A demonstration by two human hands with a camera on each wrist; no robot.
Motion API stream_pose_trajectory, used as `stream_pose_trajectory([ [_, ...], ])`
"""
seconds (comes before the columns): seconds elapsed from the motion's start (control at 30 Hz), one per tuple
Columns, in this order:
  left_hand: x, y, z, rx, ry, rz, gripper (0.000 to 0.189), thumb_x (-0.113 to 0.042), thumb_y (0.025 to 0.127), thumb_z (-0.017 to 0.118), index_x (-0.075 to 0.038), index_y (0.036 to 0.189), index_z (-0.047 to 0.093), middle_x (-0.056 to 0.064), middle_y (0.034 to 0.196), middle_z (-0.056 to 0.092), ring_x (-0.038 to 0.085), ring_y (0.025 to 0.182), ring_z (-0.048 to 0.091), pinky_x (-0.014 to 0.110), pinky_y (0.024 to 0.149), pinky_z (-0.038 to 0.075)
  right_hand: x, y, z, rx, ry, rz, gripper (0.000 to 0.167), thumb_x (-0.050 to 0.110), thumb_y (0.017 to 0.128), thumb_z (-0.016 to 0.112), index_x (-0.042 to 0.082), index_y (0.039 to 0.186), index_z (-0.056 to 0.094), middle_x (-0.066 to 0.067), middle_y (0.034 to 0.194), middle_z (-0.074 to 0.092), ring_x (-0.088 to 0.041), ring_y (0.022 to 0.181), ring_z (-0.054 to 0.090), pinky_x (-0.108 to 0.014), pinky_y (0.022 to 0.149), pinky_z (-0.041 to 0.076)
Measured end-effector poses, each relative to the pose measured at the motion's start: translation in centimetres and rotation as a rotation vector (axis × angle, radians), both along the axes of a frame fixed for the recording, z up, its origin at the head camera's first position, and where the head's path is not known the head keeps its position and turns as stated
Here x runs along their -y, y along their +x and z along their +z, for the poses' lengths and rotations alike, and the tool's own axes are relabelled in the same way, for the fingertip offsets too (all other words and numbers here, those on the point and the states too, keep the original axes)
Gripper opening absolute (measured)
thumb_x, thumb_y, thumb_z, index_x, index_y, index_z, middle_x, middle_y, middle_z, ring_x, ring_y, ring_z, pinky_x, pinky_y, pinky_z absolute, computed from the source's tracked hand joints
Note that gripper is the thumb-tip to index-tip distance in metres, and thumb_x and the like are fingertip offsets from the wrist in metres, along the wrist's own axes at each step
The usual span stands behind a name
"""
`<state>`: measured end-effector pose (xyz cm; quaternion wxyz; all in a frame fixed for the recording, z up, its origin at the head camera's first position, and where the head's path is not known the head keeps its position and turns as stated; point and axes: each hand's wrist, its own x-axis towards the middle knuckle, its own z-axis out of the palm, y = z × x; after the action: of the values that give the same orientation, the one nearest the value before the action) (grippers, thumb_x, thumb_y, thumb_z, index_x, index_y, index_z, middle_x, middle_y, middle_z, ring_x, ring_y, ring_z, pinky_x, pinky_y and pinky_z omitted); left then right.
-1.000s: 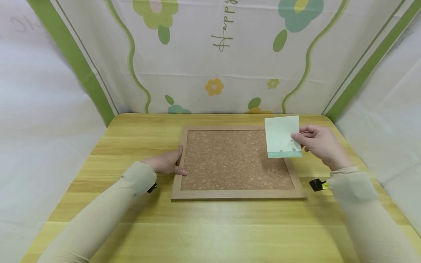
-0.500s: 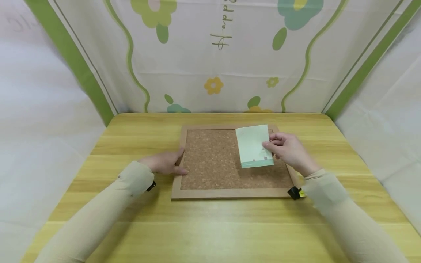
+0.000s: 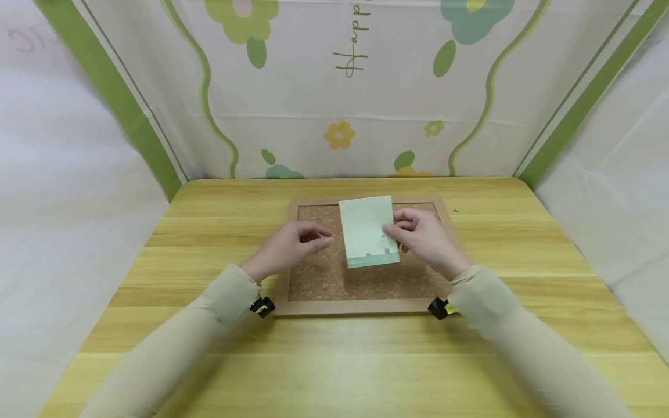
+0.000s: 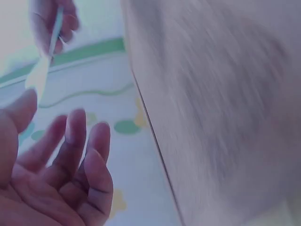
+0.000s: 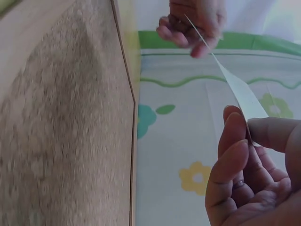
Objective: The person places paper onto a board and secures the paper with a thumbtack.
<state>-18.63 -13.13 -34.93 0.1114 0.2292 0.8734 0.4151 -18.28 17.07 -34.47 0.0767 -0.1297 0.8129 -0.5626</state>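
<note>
Between thumb and fingers, my right hand [image 3: 431, 239] pinches the right edge of a pale green sheet of notepaper [image 3: 367, 229]. A darker green band with small printed figures runs along its lower part. The sheet is held above a wood-framed cork board [image 3: 316, 284], which lies flat on the table. My left hand [image 3: 284, 247] is over the board's left side, just left of the sheet, fingers loosely bent and holding nothing. In the left wrist view, the left hand's thumb [image 4: 24, 110] and fingertips stand apart.
A tiny object [image 3: 456, 210] lies on the wooden table [image 3: 334, 366] to the right of the board's far corner. A white curtain with printed flowers [image 3: 340, 135] hangs behind the table, and white fabric closes off both sides.
My right hand has carried the notepaper leftward over the board. The left hand has let go of the board's left edge, risen and moved right towards the sheet.
</note>
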Motion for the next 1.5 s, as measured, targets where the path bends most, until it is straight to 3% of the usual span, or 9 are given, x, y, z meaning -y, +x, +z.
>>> stream_pose_trajectory([
  [0.1,-0.5,0.1,0.0,0.114,0.128,0.042,0.037,-0.044,0.096,0.063,-0.015,0.119,0.07,0.007,0.105,0.071,0.034,0.094,0.067,0.05,0.08,0.053,1.1,0.0,0.0,-0.013,-0.015,0.009,0.02,0.02,0.098,0.066,0.001,0.101,0.062,-0.009,0.074,0.065,-0.036,0.069,0.056,-0.038,0.062,0.052],
  [0.27,-0.9,0.0,-0.1,0.204,0.194,0.076,0.033,-0.046,0.093,0.066,-0.016,0.106,0.073,0.014,0.099,0.071,0.036,0.089,0.069,0.057,0.081,0.052,2.4,0.1,-0.2,0.009,-0.02,0.005,0.019,0.02,0.097,0.067,0.003,0.103,0.064,-0.009,0.078,0.068,-0.039,0.072,0.057,-0.038,0.064,0.052],
  [0.47,-0.9,-0.3,-0.4,0.238,0.183,0.089,0.028,-0.039,0.092,0.07,-0.012,0.091,0.075,0.019,0.089,0.07,0.041,0.082,0.068,0.06,0.076,0.051,3.2,0.0,-0.5,0.042,0.026,0.008,0.018,0.021,0.096,0.069,0.003,0.099,0.064,-0.008,0.081,0.07,-0.042,0.079,0.061,-0.046,0.07,0.054],
  [0.77,-1.1,-1.6,-1.4,0.246,0.038,0.048,0.022,-0.032,0.094,0.071,-0.012,0.085,0.076,0.006,0.079,0.071,0.033,0.073,0.071,0.045,0.077,0.055,2.9,-1.1,-1.8,0.096,0.191,0.055,0.017,0.02,0.096,0.068,0.004,0.091,0.07,-0.013,0.085,0.069,-0.039,0.084,0.066,-0.049,0.076,0.055],
  [1.03,-2.2,-2.5,-1.6,0.134,-0.167,0.013,0.031,-0.027,0.096,0.069,-0.005,0.075,0.075,0.009,0.071,0.071,0.024,0.061,0.068,0.03,0.058,0.052,2.7,-2.5,-2.6,0.07,0.359,0.091,0.018,0.022,0.096,0.067,0.006,0.09,0.072,-0.01,0.087,0.07,-0.026,0.079,0.066,-0.035,0.067,0.052],
  [1.17,-2.4,-2.8,-1.5,0.011,-0.315,0.02,0.034,-0.029,0.095,0.07,-0.006,0.07,0.076,0.006,0.061,0.067,0.013,0.047,0.051,0.026,0.048,0.037,2.8,-3.1,-2.7,0.049,0.418,0.097,0.02,0.023,0.096,0.067,0.007,0.084,0.071,-0.011,0.081,0.068,-0.02,0.068,0.058,-0.032,0.061,0.046],
  [1.23,-2.3,-2.8,-1.4,-0.068,-0.402,0.031,0.031,-0.03,0.094,0.07,-0.009,0.073,0.077,0.003,0.061,0.066,0.01,0.048,0.046,0.027,0.048,0.038,3.0,-3.4,-2.7,0.048,0.428,0.097,0.02,0.022,0.096,0.067,0.007,0.083,0.071,-0.012,0.079,0.068,-0.018,0.066,0.056,-0.031,0.061,0.045],
  [1.37,-2.0,-2.9,-1.5,-0.204,-0.548,0.02,0.026,-0.034,0.093,0.072,-0.009,0.096,0.078,0.002,0.085,0.073,0.014,0.069,0.064,0.034,0.063,0.053,3.1,-4.0,-2.6,0.072,0.439,0.097,0.02,0.02,0.095,0.068,0.005,0.083,0.071,-0.012,0.078,0.068,-0.017,0.064,0.056,-0.03,0.06,0.044],
  [1.5,-2.1,-3.1,-1.6,-0.269,-0.618,-0.047,0.045,-0.039,0.09,0.073,-0.007,0.122,0.069,0.007,0.107,0.072,0.023,0.096,0.067,0.04,0.081,0.055,3.2,-4.4,-2.7,0.073,0.467,0.105,0.02,0.018,0.094,0.068,0.003,0.081,0.072,-0.011,0.075,0.068,-0.014,0.062,0.054,-0.029,0.058,0.043],
])
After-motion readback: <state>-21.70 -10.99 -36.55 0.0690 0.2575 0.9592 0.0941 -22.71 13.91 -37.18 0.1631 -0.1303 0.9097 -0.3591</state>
